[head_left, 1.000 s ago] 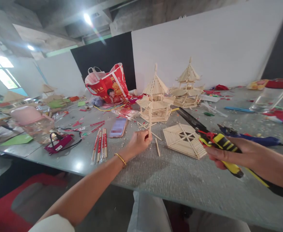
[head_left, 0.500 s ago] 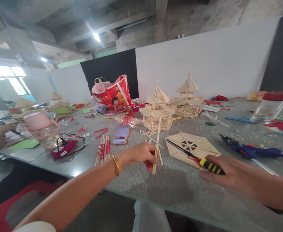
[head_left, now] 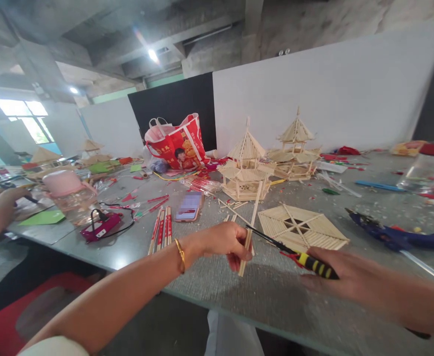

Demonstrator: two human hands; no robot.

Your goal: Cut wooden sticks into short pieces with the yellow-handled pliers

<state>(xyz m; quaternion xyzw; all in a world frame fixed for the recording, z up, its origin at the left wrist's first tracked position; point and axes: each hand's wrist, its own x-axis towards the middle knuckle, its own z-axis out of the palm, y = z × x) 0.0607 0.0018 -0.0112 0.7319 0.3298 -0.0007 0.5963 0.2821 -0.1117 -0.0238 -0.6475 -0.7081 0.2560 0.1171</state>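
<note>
Sticks [head_left: 256, 207] pinched in your left hand [head_left: 226, 241] adjoin the cutter [head_left: 312, 264] your right hand [head_left: 345, 278] clasps, apparently for trimming, which next needs steady alignment.

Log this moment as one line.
left hand: grips wooden sticks | right hand: holds yellow-and-black-handled tool, tip by the sticks, contact unclear | nearby: hexagonal stick panel, blue glue gun
</note>
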